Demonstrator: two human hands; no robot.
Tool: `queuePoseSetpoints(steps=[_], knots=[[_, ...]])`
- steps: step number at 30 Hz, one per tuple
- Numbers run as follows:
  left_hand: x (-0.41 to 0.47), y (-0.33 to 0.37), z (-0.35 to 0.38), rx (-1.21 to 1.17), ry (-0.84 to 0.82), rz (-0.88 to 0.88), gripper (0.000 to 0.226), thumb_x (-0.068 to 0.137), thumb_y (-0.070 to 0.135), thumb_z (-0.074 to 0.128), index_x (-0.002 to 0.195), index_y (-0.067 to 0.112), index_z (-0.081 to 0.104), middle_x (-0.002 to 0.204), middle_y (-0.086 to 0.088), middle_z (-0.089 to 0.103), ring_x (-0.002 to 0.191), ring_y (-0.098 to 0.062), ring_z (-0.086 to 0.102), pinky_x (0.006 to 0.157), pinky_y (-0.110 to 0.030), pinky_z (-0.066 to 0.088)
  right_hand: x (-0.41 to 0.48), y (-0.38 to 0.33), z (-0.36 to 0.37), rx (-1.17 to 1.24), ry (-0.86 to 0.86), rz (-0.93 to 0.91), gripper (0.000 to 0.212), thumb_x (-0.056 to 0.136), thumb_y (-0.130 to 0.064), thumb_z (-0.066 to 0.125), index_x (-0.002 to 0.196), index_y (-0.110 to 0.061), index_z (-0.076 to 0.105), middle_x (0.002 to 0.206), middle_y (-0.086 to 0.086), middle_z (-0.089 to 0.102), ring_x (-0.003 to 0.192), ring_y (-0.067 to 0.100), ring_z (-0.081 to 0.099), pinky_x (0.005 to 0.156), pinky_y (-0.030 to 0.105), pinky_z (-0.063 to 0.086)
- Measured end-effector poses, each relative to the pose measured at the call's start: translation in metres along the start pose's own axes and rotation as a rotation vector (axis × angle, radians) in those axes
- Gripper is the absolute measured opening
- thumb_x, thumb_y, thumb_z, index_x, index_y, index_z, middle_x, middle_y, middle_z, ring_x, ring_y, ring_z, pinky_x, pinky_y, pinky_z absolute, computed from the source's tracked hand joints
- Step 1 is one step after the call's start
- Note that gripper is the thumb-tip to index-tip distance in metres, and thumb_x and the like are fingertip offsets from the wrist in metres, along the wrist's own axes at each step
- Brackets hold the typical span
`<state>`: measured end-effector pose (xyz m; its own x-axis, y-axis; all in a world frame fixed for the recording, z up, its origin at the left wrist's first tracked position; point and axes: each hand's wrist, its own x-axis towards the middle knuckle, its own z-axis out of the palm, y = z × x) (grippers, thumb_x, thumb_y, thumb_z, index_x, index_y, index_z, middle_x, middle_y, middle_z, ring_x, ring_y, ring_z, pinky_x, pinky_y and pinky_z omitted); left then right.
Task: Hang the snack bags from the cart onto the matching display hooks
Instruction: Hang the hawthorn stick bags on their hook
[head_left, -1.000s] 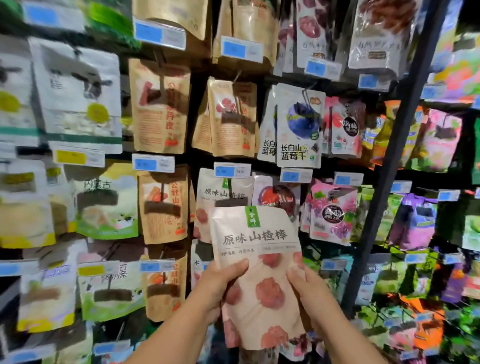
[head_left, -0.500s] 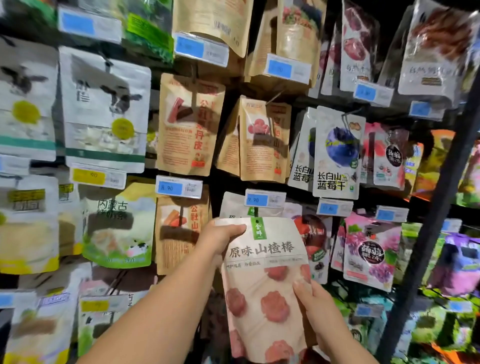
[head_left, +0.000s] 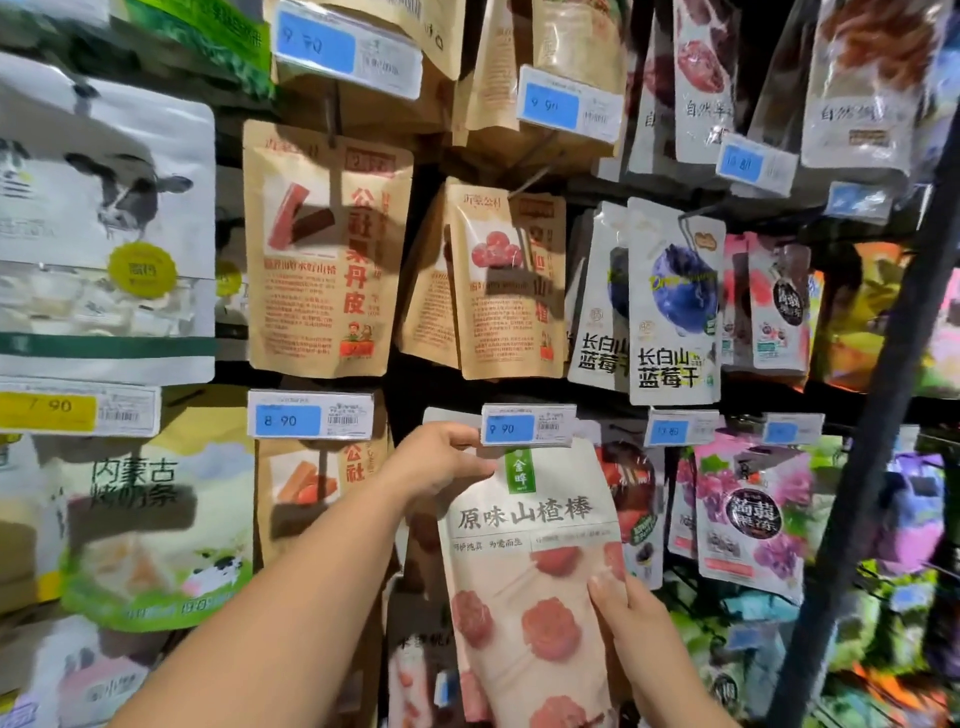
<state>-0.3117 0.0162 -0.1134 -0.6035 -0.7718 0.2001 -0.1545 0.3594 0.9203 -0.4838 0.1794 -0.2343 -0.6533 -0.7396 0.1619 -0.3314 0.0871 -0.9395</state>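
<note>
A cream snack bag (head_left: 524, 561) printed with red hawthorn discs and a green top label is held up against the display. My left hand (head_left: 439, 462) pinches its top left corner, just under a blue price tag (head_left: 527, 425). My right hand (head_left: 623, 608) grips its lower right edge. The bag's top edge sits right behind that price tag, and the hook itself is hidden. More bags of the same kind hang behind it.
Kraft-paper hawthorn bags (head_left: 322, 249) hang above left, blueberry bags (head_left: 672, 306) above right, purple grape bags (head_left: 748, 509) to the right. White cow-print bags (head_left: 104, 223) fill the left. A dark metal upright (head_left: 883, 415) runs down the right side.
Both hands raised the bag toward the price tag. My left hand shifted from the bag's side to its top corner. The view moved closer to the rack.
</note>
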Motion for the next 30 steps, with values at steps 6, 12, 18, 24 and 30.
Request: queuePoseSetpoints(steps=[6,12,18,24,30], knots=[[0.010,0.002,0.007,-0.133,0.005,0.072,0.026,0.082,-0.003,0.071,0.108,-0.004,0.068,0.078,0.003,0.068,0.054,0.007,0.065,0.047,-0.005,0.044,0.010,-0.003,0.010,-0.012,0.035,0.033,0.027,0.097,-0.035,0.052,0.119,-0.021,0.062,0.120,-0.006,0.061,0.110,0.013,0.055,0.091,0.031,0.043],[0.028,-0.006,0.009,0.037,0.017,0.223,0.029,0.074,0.013,0.082,0.099,0.023,0.073,0.080,0.023,0.066,0.065,0.021,0.060,0.054,0.001,0.041,0.012,0.001,0.013,0.000,0.059,0.048,0.023,0.097,-0.035,0.053,0.109,-0.019,0.064,0.113,-0.002,0.066,0.106,0.015,0.060,0.095,0.035,0.047],[0.047,-0.015,0.005,0.218,0.062,0.266,0.022,0.074,0.034,0.082,0.089,0.045,0.070,0.093,0.024,0.071,0.093,0.003,0.064,0.080,-0.021,0.053,0.017,0.002,0.014,-0.043,0.068,0.016,0.023,0.097,-0.032,0.053,0.100,-0.013,0.065,0.096,0.008,0.067,0.088,0.015,0.061,0.079,0.026,0.047],[0.052,-0.010,0.002,0.271,0.054,0.287,0.016,0.074,0.034,0.082,0.082,0.042,0.071,0.087,0.020,0.071,0.088,-0.002,0.067,0.080,-0.027,0.055,0.020,0.004,0.015,-0.027,0.083,0.000,0.029,0.096,-0.027,0.056,0.087,0.001,0.058,0.078,0.008,0.057,0.075,0.014,0.052,0.068,0.027,0.042],[0.054,-0.010,0.006,0.285,0.081,0.283,0.015,0.076,0.036,0.080,0.071,0.043,0.068,0.083,0.018,0.072,0.085,-0.004,0.067,0.075,-0.029,0.057,0.023,0.008,0.017,-0.019,0.097,-0.008,0.037,0.096,-0.028,0.057,0.107,0.008,0.057,0.112,0.022,0.062,0.109,0.027,0.059,0.090,0.030,0.047]])
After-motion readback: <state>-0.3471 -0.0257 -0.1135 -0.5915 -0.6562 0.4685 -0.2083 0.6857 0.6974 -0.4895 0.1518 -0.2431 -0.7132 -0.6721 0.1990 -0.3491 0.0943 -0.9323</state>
